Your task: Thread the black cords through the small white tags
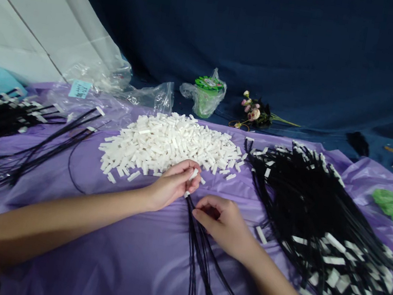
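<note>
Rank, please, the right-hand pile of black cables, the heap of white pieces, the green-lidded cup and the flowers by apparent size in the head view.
1. Right-hand pile of black cables
2. Heap of white pieces
3. Green-lidded cup and flowers: too alike to rank.

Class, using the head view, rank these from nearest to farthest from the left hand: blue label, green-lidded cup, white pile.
From the left hand:
1. White pile: just beyond the hand.
2. Green-lidded cup: farther back, behind the pile.
3. Blue label: back, well to the left.
</note>
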`<state>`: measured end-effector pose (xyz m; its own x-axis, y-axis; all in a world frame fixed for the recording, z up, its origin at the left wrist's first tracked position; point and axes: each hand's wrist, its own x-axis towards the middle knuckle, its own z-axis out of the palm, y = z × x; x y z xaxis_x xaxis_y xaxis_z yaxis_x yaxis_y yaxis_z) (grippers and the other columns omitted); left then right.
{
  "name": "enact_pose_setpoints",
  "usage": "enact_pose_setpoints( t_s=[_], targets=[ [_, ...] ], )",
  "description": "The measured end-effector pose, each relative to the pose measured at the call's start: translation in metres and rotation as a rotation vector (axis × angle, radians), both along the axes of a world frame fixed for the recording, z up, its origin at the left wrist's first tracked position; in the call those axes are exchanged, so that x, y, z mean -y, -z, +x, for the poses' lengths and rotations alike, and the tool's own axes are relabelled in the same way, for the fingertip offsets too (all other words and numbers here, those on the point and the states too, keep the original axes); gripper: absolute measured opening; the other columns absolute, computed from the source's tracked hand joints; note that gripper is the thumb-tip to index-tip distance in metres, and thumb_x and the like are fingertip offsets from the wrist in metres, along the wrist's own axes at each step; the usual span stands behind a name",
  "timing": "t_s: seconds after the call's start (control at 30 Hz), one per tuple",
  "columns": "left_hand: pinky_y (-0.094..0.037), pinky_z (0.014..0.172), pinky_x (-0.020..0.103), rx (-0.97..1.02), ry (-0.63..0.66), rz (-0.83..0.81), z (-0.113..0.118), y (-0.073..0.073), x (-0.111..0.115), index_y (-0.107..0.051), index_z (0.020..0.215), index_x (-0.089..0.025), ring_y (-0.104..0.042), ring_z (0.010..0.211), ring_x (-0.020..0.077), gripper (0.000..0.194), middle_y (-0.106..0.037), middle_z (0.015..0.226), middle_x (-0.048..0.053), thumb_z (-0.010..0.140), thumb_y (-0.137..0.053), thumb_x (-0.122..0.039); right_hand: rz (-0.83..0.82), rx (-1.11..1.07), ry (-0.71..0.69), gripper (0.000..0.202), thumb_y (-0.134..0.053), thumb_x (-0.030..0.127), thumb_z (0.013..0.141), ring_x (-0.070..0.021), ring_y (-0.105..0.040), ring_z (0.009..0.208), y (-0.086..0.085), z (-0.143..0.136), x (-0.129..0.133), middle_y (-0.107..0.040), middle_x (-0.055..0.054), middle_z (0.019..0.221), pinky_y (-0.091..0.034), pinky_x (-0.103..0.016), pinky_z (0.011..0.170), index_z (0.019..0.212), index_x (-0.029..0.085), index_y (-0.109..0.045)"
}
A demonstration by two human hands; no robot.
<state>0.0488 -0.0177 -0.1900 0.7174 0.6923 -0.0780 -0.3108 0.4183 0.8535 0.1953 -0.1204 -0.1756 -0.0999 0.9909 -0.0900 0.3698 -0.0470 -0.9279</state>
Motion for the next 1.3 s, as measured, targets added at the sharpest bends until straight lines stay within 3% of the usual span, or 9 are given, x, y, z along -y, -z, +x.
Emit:
enact_pose_setpoints(
  t_s=[0.27,0.63,0.7,0.8,0.87,0.97,1.07,1.17,1.3],
  targets=[
    [-0.030,0.059,0.024,-0.035,0.025,0.006,0.001,-0.001,0.000,-0.051,0.089,-0.016,-0.045,0.060,0.0095,0.008,-0.048,0.066,0.000,0.091,-0.046,-0.021,-0.001,0.011,0.021,0.007,-0.055,0.018,0.084,-0.0088,-0.048,0.060,0.002,-0.003,0.000,-0.058,0.003,0.069,-0.034,-0.021,0.056,0.078,0.018,-0.059],
    [-0.029,0.058,0.023,-0.057,0.025,0.009,0.002,-0.001,0.000,-0.052,0.086,-0.015,-0.043,0.059,0.0086,0.010,-0.050,0.065,0.000,0.088,-0.051,-0.024,0.035,-0.021,0.089,0.012,-0.050,0.024,0.088,-0.0084,-0.045,0.057,0.003,-0.006,-0.001,-0.049,0.004,0.064,-0.032,-0.021,0.053,0.078,0.018,-0.054],
    [-0.028,0.057,0.022,-0.070,0.018,0.012,0.002,-0.002,0.000,-0.052,0.086,-0.015,-0.042,0.058,0.0082,0.010,-0.050,0.065,-0.001,0.088,-0.052,-0.025,0.015,-0.114,0.111,0.013,-0.050,0.027,0.088,-0.0077,-0.043,0.052,0.004,-0.006,-0.001,-0.047,0.006,0.061,-0.032,-0.020,0.050,0.079,0.019,-0.051],
    [-0.029,0.057,0.022,-0.109,0.004,0.022,0.002,-0.004,0.002,-0.053,0.088,-0.016,-0.041,0.057,0.0082,0.013,-0.049,0.065,-0.002,0.087,-0.054,-0.028,-0.190,-0.448,0.092,0.015,-0.052,0.036,0.088,-0.0061,-0.039,0.040,0.000,-0.003,-0.002,-0.050,0.008,0.061,-0.032,-0.018,0.039,0.090,0.021,-0.050],
    [-0.031,0.058,0.023,-0.129,0.000,0.035,0.002,-0.004,0.003,-0.055,0.092,-0.016,-0.042,0.058,0.0087,0.015,-0.049,0.066,-0.002,0.087,-0.055,-0.030,-0.308,-0.656,0.070,0.021,-0.054,0.040,0.085,-0.0064,-0.045,0.039,-0.005,0.002,-0.001,-0.059,0.004,0.070,-0.037,-0.018,0.036,0.095,0.021,-0.054],
    [-0.033,0.060,0.024,-0.130,-0.002,0.049,0.002,-0.002,0.003,-0.056,0.097,-0.017,-0.044,0.060,0.0089,0.016,-0.051,0.070,-0.001,0.087,-0.056,-0.030,-0.289,-0.809,0.080,0.022,-0.062,0.037,0.082,-0.0099,-0.060,0.055,-0.012,0.010,-0.001,-0.066,-0.002,0.088,-0.049,-0.020,0.044,0.094,0.019,-0.061],
    [-0.030,0.058,0.023,-0.119,0.005,0.080,0.002,0.001,0.002,-0.056,0.094,-0.016,-0.043,0.060,0.0084,0.017,-0.049,0.068,-0.001,0.088,-0.056,-0.032,-0.170,-0.857,0.223,0.022,-0.069,0.036,0.079,-0.0107,-0.061,0.055,-0.016,0.015,-0.001,-0.064,0.000,0.081,-0.051,-0.021,0.045,0.091,0.019,-0.063],
    [-0.028,0.055,0.023,-0.124,0.018,0.100,0.003,0.003,0.001,-0.055,0.094,-0.016,-0.041,0.057,0.0071,0.018,-0.048,0.068,-0.002,0.088,-0.055,-0.033,-0.020,-0.874,0.503,0.025,-0.071,0.041,0.077,-0.0068,-0.051,0.044,-0.015,0.020,-0.004,-0.054,0.005,0.064,-0.045,-0.019,0.040,0.083,0.018,-0.063],
    [-0.026,0.054,0.024,-0.148,0.032,0.106,0.003,0.003,0.000,-0.053,0.097,-0.017,-0.040,0.055,0.0061,0.018,-0.048,0.070,-0.002,0.089,-0.053,-0.033,0.205,-0.902,0.825,0.025,-0.071,0.041,0.077,-0.0066,-0.050,0.052,-0.016,0.032,-0.008,-0.051,0.004,0.069,-0.046,-0.019,0.046,0.084,0.019,-0.064]
  ],
)
